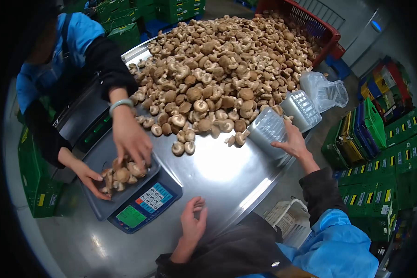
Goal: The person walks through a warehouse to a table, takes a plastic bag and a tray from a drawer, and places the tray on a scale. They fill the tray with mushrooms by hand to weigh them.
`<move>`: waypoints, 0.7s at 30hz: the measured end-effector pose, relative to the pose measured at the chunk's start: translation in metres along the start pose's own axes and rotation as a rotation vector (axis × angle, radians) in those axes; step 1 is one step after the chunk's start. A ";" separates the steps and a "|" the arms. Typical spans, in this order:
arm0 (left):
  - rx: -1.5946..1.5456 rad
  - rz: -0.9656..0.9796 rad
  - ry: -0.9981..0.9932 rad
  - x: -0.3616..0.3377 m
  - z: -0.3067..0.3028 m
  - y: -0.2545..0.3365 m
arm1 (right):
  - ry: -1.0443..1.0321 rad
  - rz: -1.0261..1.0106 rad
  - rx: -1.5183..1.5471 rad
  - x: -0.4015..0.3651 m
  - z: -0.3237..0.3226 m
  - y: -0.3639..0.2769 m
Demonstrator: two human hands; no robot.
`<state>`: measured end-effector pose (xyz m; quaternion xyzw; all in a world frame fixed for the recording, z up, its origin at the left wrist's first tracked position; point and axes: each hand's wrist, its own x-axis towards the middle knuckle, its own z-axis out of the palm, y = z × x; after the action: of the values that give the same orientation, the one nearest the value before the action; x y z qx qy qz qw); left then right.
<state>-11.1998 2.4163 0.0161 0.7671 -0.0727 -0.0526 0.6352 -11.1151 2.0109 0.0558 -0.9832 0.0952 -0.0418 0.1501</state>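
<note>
The counter (pixel 217 185) is smooth sheet metal, brushed and glaring under the light. At two o'clock the right hand (pixel 294 143) touches a tray (pixel 267 129) of clear, ribbed, glossy plastic. At twelve, mushrooms (pixel 217 60) show matt, dry caps. At eight, the scale (pixel 97 204) is dark matt plastic with a glossy keypad (pixel 150 198).

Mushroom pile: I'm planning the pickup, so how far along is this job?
Early. Done: no filled tray shows. In hand: a co-worker's hands settle one batch on the scale; the right hand reaches the empty trays, the left hand rests open on the table. Left: a large mushroom pile.
</note>
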 end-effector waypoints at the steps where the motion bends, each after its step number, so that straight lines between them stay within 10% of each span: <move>1: -0.035 -0.034 -0.019 0.005 0.015 0.000 | 0.066 -0.018 0.025 0.000 -0.001 -0.002; 12: 0.177 0.249 -0.044 0.117 0.099 0.075 | 0.301 -0.326 0.225 -0.017 -0.034 -0.033; 14: 0.269 0.360 0.050 0.127 0.095 0.087 | 0.066 -0.375 0.373 -0.032 -0.041 -0.049; 16: 0.392 0.524 -0.037 0.135 0.079 0.087 | -0.723 -0.290 1.032 -0.045 -0.032 -0.064; 18: 0.360 0.377 -0.225 0.128 0.062 0.067 | -1.216 0.150 1.501 -0.043 -0.004 -0.062; 20: -0.099 -0.390 -0.275 0.116 0.055 0.045 | -1.202 0.161 1.800 -0.051 0.017 -0.049; 21: -0.189 -0.477 -0.202 0.107 0.057 0.027 | -1.085 0.353 1.827 -0.054 0.020 -0.047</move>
<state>-11.1051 2.3373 0.0333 0.6907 0.0523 -0.2837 0.6631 -11.1573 2.0719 0.0483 -0.3585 0.0894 0.3668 0.8538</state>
